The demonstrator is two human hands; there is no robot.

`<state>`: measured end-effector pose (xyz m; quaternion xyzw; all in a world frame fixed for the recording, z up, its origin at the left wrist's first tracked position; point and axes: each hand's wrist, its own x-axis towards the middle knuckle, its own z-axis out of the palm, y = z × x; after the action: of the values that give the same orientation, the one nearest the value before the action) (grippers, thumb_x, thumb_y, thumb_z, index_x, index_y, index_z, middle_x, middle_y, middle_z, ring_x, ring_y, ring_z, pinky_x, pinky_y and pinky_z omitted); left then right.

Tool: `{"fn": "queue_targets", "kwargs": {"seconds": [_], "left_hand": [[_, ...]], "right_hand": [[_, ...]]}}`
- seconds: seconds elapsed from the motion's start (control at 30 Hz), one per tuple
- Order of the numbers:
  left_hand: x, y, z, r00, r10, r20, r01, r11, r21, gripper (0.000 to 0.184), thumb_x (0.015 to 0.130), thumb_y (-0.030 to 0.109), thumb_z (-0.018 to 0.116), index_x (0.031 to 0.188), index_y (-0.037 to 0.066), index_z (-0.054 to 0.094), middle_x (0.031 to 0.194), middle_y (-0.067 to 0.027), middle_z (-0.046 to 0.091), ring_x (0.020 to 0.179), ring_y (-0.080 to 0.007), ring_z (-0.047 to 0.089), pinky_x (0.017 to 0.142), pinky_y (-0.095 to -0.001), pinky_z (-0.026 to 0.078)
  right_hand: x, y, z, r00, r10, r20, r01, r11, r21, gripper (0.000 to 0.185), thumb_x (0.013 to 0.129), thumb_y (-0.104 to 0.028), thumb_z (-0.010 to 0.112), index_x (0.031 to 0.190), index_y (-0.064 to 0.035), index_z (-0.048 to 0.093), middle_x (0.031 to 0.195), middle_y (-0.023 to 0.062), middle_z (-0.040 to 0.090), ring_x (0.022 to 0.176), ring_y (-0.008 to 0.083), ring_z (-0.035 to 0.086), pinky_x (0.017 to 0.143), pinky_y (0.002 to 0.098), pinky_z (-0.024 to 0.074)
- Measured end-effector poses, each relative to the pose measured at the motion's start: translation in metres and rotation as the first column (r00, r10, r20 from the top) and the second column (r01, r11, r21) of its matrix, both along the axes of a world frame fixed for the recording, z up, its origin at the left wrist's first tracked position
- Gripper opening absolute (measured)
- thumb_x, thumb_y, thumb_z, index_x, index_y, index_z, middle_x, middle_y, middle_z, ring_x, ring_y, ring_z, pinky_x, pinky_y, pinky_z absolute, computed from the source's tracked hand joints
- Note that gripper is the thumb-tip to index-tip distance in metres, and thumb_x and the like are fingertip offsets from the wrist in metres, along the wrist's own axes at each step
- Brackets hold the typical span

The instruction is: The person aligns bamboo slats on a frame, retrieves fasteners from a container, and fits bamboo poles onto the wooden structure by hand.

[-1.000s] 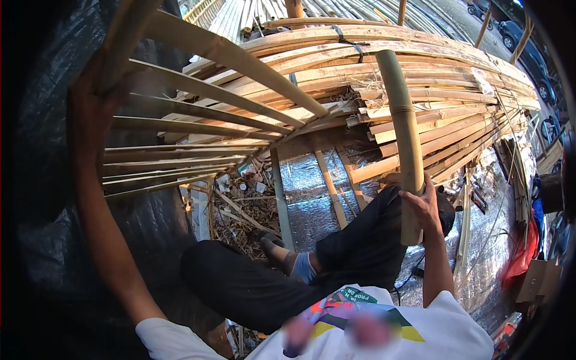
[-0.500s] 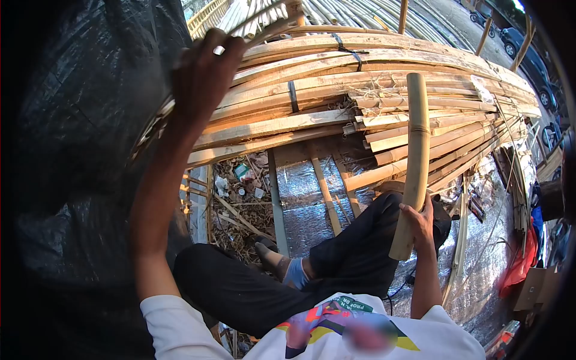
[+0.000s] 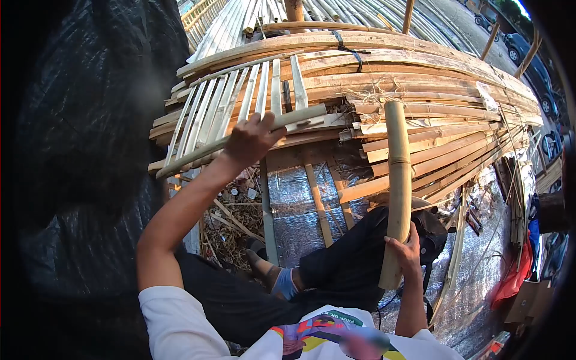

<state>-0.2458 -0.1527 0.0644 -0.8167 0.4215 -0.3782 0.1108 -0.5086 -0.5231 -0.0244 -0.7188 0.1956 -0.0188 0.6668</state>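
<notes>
My left hand is closed round the near rail of a slatted bamboo rack. Several pale slats run from that rail to the far one, and the rack lies over or just above a pile of split bamboo strips; whether it touches them I cannot tell. In my right hand is a short, thick bamboo piece with a node ring. It is gripped near its lower end and stands nearly upright beside my bent knee.
Black plastic sheeting hangs at the left. Silver foil matting and bamboo scraps cover the ground. A cardboard box and a red bag sit at the right. Beyond the pile are posts and parked vehicles.
My left hand has come down from the upper left, bringing the rack over the strip pile with its slats now visible. My right hand and the bamboo piece have shifted slightly left and down.
</notes>
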Motion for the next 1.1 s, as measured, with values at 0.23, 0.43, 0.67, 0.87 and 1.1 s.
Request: {"fn": "queue_targets", "kwargs": {"seconds": [0.23, 0.43, 0.67, 0.87, 1.1], "left_hand": [[0.028, 0.049, 0.116, 0.981, 0.064, 0.182, -0.063, 0.998, -0.011, 0.018, 0.087, 0.011, 0.065, 0.099, 0.009, 0.052, 0.092, -0.0062, 0.051, 0.082, -0.0207, 0.065, 0.058, -0.0303, 0.058], [0.029, 0.041, 0.174, 0.978, 0.074, 0.196, -0.071, 0.997, -0.024, 0.025, 0.088, 0.012, 0.068, 0.107, 0.009, 0.053, 0.099, -0.0084, 0.054, 0.088, -0.0263, 0.066, 0.062, -0.0358, 0.059], [0.078, 0.015, 0.16, 0.957, 0.045, 0.288, -0.057, 0.998, 0.036, 0.028, 0.088, 0.012, 0.068, 0.112, 0.011, 0.054, 0.1, -0.0071, 0.055, 0.087, -0.0257, 0.066, 0.06, -0.0354, 0.06], [0.152, -0.013, -0.015, 0.977, 0.206, 0.057, -0.21, 0.975, 0.075, 0.012, 0.09, 0.017, 0.063, 0.102, 0.017, 0.063, 0.099, -0.007, 0.053, 0.081, -0.02, 0.064, 0.056, -0.031, 0.057], [0.109, -0.026, -0.114, 0.954, 0.165, -0.251, -0.107, 0.968, 0.226, 0.019, 0.09, 0.039, 0.065, 0.101, 0.027, 0.076, 0.115, -0.0081, 0.054, 0.1, -0.0289, 0.059, 0.082, -0.0436, 0.055]], "right_hand": [[0.01, 0.003, 0.004, 0.996, -0.038, -0.076, 0.04, 0.999, 0.026, 0.065, 0.072, -0.015, 0.078, 0.128, -0.0007, 0.047, 0.102, 0.0105, 0.061, 0.089, 0.0185, 0.062, 0.078, 0.0323, 0.0525], [0.019, 0.001, -0.009, 0.995, -0.053, -0.081, 0.059, 0.995, 0.076, 0.07, 0.072, -0.016, 0.079, 0.131, -0.001, 0.046, 0.104, 0.0111, 0.062, 0.09, 0.0195, 0.062, 0.078, 0.0338, 0.0536], [0.023, -0.004, -0.014, 0.992, -0.065, -0.111, 0.08, 0.988, 0.134, 0.072, 0.071, -0.018, 0.08, 0.132, -0.0007, 0.046, 0.107, 0.0115, 0.061, 0.092, 0.0201, 0.062, 0.08, 0.0337, 0.053], [0.015, -0.005, -0.02, 0.993, -0.095, -0.074, 0.104, 0.985, 0.136, 0.071, 0.072, -0.015, 0.078, 0.134, -0.0019, 0.045, 0.103, 0.0104, 0.06, 0.085, 0.0196, 0.062, 0.076, 0.0329, 0.0541], [0.014, -0.002, -0.005, 0.997, -0.038, -0.065, 0.04, 0.999, 0.028, 0.074, 0.07, -0.021, 0.08, 0.131, 0.001, 0.044, 0.109, 0.0126, 0.059, 0.098, 0.0221, 0.059, 0.086, 0.0363, 0.0506]]}}
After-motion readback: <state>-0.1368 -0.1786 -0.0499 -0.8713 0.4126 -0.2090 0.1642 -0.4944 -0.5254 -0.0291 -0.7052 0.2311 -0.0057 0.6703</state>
